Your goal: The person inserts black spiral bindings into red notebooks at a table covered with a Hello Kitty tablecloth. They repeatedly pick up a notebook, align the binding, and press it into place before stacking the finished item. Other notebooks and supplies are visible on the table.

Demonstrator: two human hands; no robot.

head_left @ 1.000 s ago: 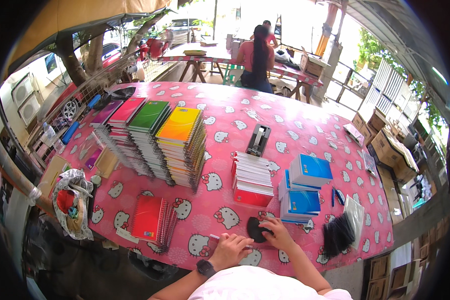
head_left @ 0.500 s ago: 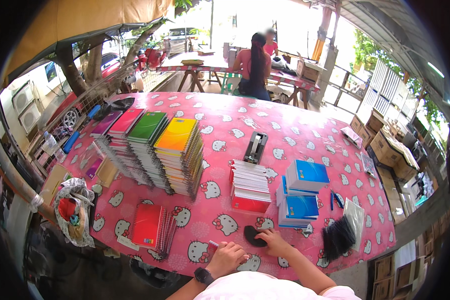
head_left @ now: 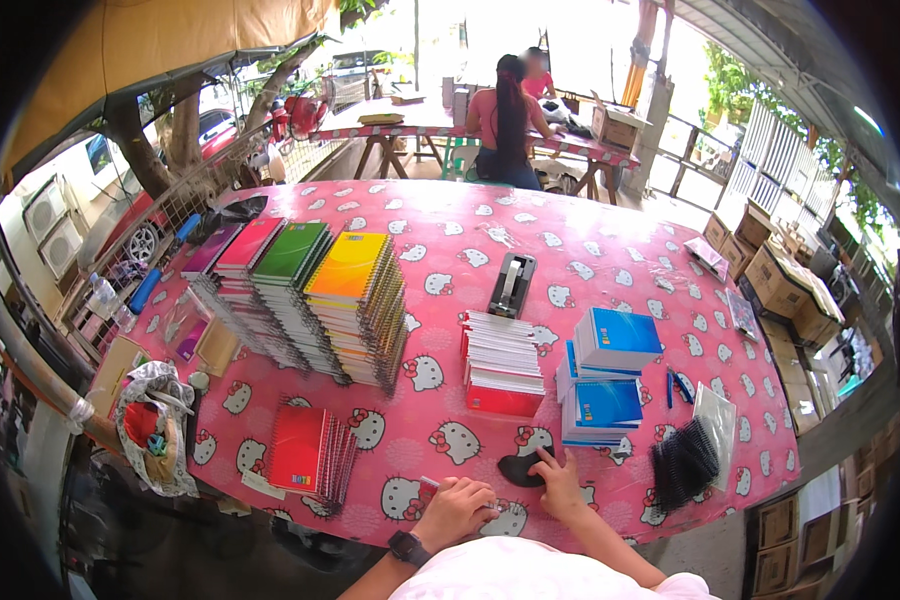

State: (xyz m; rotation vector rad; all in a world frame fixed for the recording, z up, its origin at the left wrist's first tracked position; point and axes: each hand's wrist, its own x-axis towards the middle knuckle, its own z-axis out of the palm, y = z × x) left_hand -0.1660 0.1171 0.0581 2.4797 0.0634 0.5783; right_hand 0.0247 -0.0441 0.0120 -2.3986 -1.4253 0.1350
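My left hand (head_left: pixel 457 509), with a dark watch on its wrist, rests at the table's near edge with fingers curled over a small thing. A pinkish edge shows beside it; the rest is hidden. My right hand (head_left: pixel 562 487) grips the right end of a flat, black, curved piece (head_left: pixel 516 470) lying on the table; its kind is unclear. Beyond my hands lies a row of red-covered notebooks (head_left: pixel 503 401), page edges up. Blue notebooks (head_left: pixel 608 403) are stacked to the right. Black spiral coils (head_left: pixel 683 467) lie further right, beside clear plastic (head_left: pixel 714 430).
A black tape dispenser (head_left: pixel 511 287) stands mid-table. Tall stacks of yellow notebooks (head_left: pixel 349 266), green (head_left: pixel 290 251), pink and purple ones fill the left. Red spiral notebooks (head_left: pixel 301 450) lie near left, by a cloth bag (head_left: pixel 156 425). Blue pens (head_left: pixel 671 386) lie right. Two people sit at a far table.
My right hand has shifted slightly right with the black piece, uncovering a printed cat face on the tablecloth. My left hand stays nearly in place. The view has tilted a little.
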